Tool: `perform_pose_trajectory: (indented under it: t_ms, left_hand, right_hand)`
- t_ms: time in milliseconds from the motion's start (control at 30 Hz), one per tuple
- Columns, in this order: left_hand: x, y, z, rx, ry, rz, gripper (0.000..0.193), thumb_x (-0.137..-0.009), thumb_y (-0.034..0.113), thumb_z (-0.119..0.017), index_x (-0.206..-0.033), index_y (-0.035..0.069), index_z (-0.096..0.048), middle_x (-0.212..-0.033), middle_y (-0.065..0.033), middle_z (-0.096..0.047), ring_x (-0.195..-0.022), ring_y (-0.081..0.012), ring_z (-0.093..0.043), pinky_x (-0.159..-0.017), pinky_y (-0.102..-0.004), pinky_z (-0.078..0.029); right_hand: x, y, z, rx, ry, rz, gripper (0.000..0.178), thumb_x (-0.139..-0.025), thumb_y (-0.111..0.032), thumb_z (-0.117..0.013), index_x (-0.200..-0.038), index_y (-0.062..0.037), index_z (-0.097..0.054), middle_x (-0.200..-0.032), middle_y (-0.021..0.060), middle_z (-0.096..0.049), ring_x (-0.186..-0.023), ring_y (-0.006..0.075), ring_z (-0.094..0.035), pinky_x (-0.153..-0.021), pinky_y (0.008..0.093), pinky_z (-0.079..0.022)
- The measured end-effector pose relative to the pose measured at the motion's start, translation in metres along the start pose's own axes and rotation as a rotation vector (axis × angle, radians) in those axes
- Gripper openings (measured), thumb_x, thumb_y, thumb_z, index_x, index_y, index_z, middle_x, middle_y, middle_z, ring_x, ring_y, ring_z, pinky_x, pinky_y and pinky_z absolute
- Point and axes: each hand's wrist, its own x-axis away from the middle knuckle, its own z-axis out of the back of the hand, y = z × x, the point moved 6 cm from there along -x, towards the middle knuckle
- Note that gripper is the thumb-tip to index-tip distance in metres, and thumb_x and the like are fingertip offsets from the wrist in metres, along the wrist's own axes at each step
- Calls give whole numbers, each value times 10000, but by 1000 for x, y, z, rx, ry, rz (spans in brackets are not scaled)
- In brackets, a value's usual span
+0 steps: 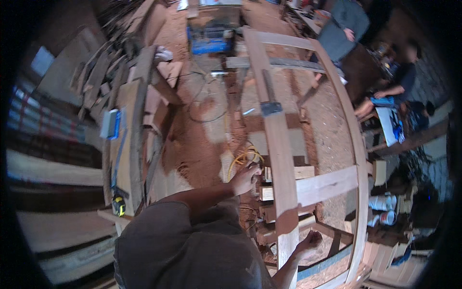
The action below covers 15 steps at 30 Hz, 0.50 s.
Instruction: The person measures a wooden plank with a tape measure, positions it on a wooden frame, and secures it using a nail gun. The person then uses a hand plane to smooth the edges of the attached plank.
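A long wooden frame (275, 139) with crosspieces lies in front of me and to my right, raised on supports. My left hand (246, 178) is closed, its fingers curled beside the frame's left rail; whatever it may hold is too small to make out. My right hand (308, 244) hovers over the frame's near opening, fingers curled in, and nothing shows in them. A dark block (271, 108) sits on the left rail farther up. Below the frame, short wooden pieces (266, 193) are stacked near my left hand.
A yellow cable (237, 161) loops on the dusty floor. At left, a timber bench holds a tape measure (119, 206) and a blue-and-white box (111, 124). A blue machine (210, 41) stands ahead. Two people (402, 79) are at the right, near white buckets (388, 217).
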Motion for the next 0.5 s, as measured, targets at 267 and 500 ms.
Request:
perform_pose_trajectory:
  t_ms: [267, 500]
  left_hand:
    - [63, 1, 85, -53, 257, 32, 220, -829, -68, -666, -1025, 33, -656, -1064, -204, -633, -1099, -443, -625, -901, -529, -530]
    - [127, -13, 156, -54, 476, 341, 178, -802, -60, -692, -959, 21, -666, -1004, -203, -653, -958, -422, -667, -815, -502, -543]
  right_hand:
    - [20, -65, -131, -232, -334, 428, 205, -1057, -154, -718, -1113, 41, -692, -968, 124, -729, -868, 205, -666, -832, 344, -572]
    - [51, -140, -199, -483, -573, 540, 247, -1070, -181, -718, -1100, 56, -653, -970, 85, -661, -880, 170, -605, -818, 298, -544]
